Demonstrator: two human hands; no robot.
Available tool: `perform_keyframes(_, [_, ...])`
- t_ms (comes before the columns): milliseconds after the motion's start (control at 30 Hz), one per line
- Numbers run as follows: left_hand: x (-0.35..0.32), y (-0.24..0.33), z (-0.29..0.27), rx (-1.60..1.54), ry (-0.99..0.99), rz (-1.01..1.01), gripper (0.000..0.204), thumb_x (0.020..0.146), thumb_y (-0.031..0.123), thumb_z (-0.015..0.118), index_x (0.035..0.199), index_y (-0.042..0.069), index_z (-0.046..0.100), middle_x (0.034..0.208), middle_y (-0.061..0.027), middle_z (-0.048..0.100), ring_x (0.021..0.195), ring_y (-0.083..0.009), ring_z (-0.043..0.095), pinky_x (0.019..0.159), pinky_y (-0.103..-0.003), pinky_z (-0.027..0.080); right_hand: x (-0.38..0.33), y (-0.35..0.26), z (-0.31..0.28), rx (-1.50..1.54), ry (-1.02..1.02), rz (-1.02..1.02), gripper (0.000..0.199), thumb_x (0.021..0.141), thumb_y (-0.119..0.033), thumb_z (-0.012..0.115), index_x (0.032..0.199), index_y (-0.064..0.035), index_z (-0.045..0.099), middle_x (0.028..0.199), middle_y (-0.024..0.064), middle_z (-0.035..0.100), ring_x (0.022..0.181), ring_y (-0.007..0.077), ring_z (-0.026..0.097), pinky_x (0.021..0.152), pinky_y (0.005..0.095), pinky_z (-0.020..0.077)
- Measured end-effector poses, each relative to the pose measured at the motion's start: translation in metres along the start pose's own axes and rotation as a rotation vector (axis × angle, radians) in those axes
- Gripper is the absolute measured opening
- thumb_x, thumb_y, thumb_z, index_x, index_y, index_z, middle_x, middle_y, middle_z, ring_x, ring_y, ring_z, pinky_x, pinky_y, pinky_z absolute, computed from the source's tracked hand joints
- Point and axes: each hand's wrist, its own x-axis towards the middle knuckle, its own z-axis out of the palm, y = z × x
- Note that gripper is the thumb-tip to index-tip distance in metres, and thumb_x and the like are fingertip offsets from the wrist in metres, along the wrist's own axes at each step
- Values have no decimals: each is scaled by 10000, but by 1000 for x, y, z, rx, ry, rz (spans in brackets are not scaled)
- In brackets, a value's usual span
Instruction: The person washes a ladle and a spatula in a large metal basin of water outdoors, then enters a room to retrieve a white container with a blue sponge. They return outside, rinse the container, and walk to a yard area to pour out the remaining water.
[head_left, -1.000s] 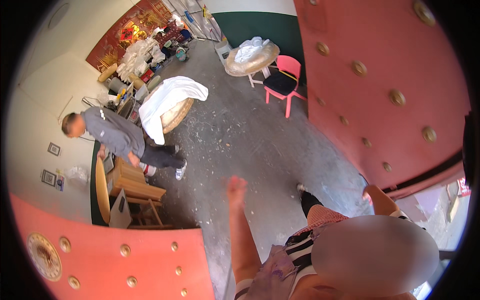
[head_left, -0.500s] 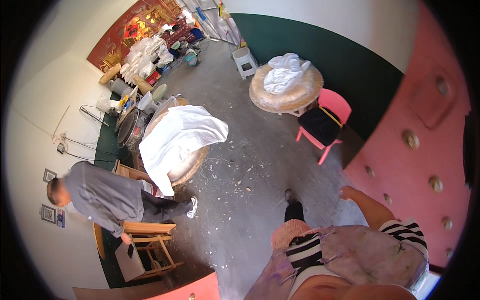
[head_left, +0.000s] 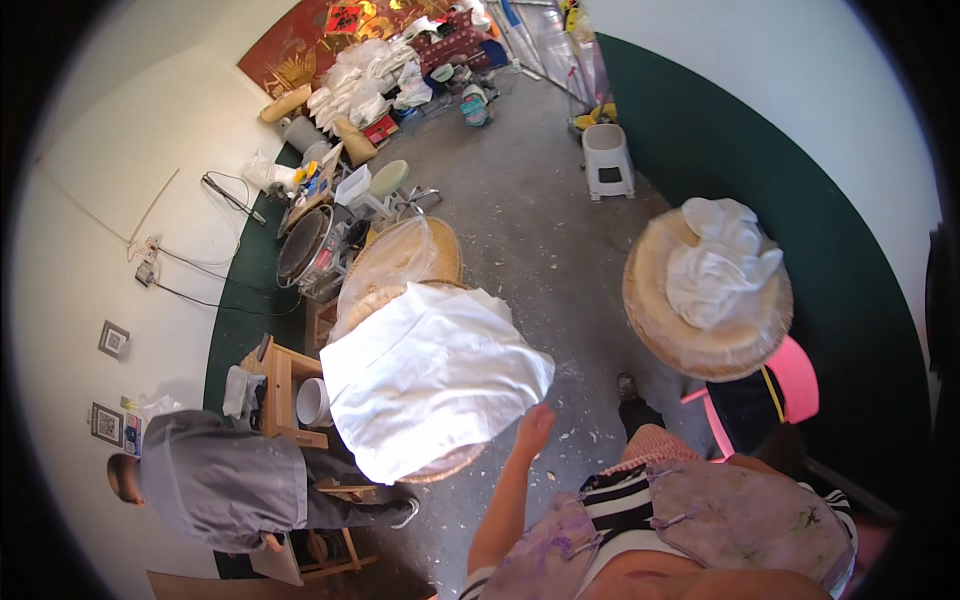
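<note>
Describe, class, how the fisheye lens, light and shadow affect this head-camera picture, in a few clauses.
Head view: a black rim rings the round image; the green wall band bends toward the edge; daylight brightens the white cloth and the floor; the person's torso at the bottom is close and soft; the left hand is fairly sharp; the crouching person lies in shade.

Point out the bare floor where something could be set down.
Bare concrete floor runs between the cloth-covered basket and the round tray, up to the white stool. Crowded along the left wall and the far end, by the sacks.
</note>
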Motion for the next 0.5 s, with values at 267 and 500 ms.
perform_keyframes(267, [232, -24, -9, 215, -533, -292, 468, 762, 350, 619, 1122, 59, 554, 1046, -160, 606, 962, -296, 584, 812, -372, 457, 92, -154, -322, -155, -13, -99, 238, 703, -301, 632, 811, -92, 667, 708, 75, 641, 635, 144, 598, 568, 296, 474])
perform_keyframes(500, [324, -127, -58, 172, -635, -739, 557, 714, 466, 618, 1107, 75, 577, 1059, -160, 602, 991, -319, 566, 837, -385, 448, 152, -395, -611, 60, 312, -653, 177, 678, -241, 669, 737, -75, 680, 675, 79, 645, 603, 131, 599, 550, 292, 480])
